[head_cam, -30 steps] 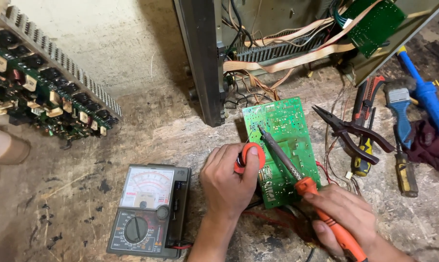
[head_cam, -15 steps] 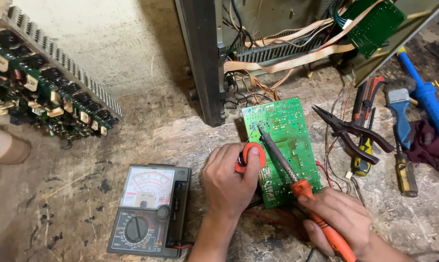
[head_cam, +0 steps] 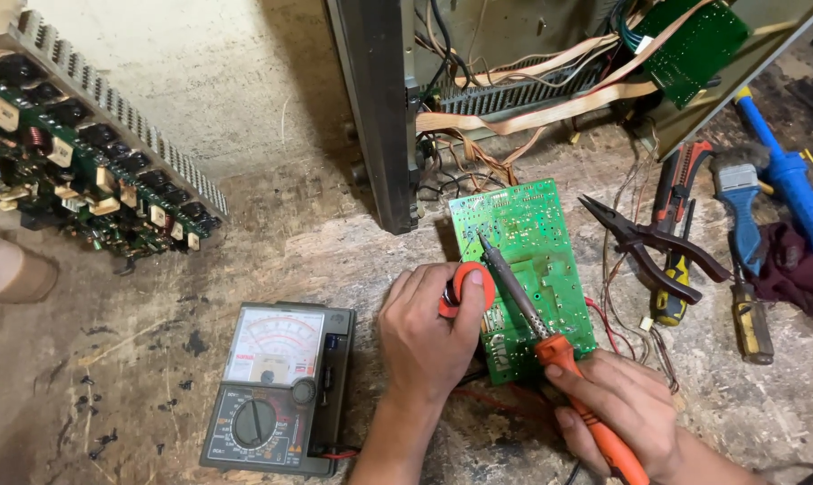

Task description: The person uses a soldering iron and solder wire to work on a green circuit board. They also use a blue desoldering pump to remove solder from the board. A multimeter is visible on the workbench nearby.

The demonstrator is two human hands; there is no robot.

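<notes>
Right hand [head_cam: 624, 409] has slid the gripped soldering iron [head_cam: 550, 337] slightly up; left fingers [head_cam: 465, 301] still pinch orange spool [head_cam: 472, 283]

Scuffed workbench [head_cam: 272, 251] under multimeter [head_cam: 279, 386], pliers [head_cam: 644, 247], circuit board [head_cam: 523, 265].

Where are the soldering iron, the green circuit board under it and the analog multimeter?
soldering iron [head_cam: 561, 352], head view, top of its orange handle.
green circuit board [head_cam: 536, 242], head view, bare middle of the board.
analog multimeter [head_cam: 276, 337], head view, its white dial face.

Single head view, steeply downward, close over workbench [head_cam: 272, 260].
</notes>
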